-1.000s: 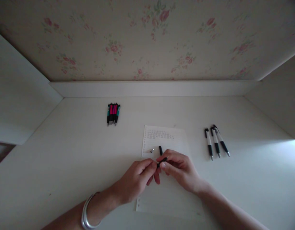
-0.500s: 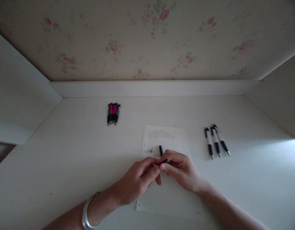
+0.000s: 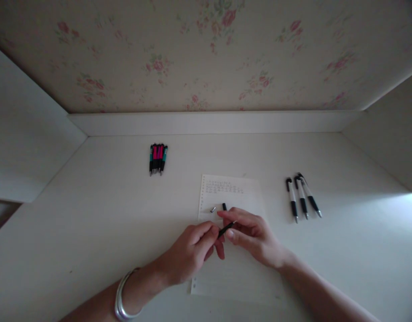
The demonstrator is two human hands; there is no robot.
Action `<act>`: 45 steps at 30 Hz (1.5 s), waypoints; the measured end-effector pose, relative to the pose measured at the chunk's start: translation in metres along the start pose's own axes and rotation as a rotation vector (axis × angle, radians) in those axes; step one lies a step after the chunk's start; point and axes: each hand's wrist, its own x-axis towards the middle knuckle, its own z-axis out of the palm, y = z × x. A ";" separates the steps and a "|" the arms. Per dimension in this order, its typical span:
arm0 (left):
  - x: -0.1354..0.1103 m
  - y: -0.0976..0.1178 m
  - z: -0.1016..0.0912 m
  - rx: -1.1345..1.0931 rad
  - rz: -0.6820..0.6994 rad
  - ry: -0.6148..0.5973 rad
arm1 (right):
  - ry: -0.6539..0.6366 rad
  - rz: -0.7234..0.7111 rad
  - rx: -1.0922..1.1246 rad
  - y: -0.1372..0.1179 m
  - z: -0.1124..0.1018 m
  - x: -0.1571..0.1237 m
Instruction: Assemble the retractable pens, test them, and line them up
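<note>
My left hand (image 3: 192, 250) and my right hand (image 3: 251, 235) meet over a sheet of lined paper (image 3: 231, 192) on the white desk. Both pinch a thin black pen part (image 3: 226, 229) that slants between the fingertips. The left hand wears a silver bangle (image 3: 120, 299). Just beyond the fingers, on the paper, lie a short black pen piece (image 3: 224, 206) and a small silver tip (image 3: 212, 209).
A bundle of pink, teal and black pens (image 3: 158, 158) lies at the back left. Three white-and-black pens (image 3: 302, 197) lie to the right of the paper. White ledges and floral wallpaper enclose the desk (image 3: 92, 214) at the back and sides.
The hands have drawn slightly apart, and more of the black pen part now shows between the fingertips, tilted up to the right.
</note>
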 end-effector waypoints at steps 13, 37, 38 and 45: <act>0.000 0.003 0.002 0.041 0.039 -0.025 | 0.106 0.067 -0.091 -0.002 0.002 0.001; 0.000 -0.004 0.005 -0.187 0.004 -0.058 | 0.128 0.110 -0.027 -0.002 0.002 0.001; 0.000 -0.006 0.005 -0.196 0.017 -0.057 | 0.101 0.108 0.024 -0.002 0.002 0.001; 0.000 0.001 0.002 -0.008 0.037 -0.008 | 0.039 0.112 -0.102 -0.003 -0.004 0.001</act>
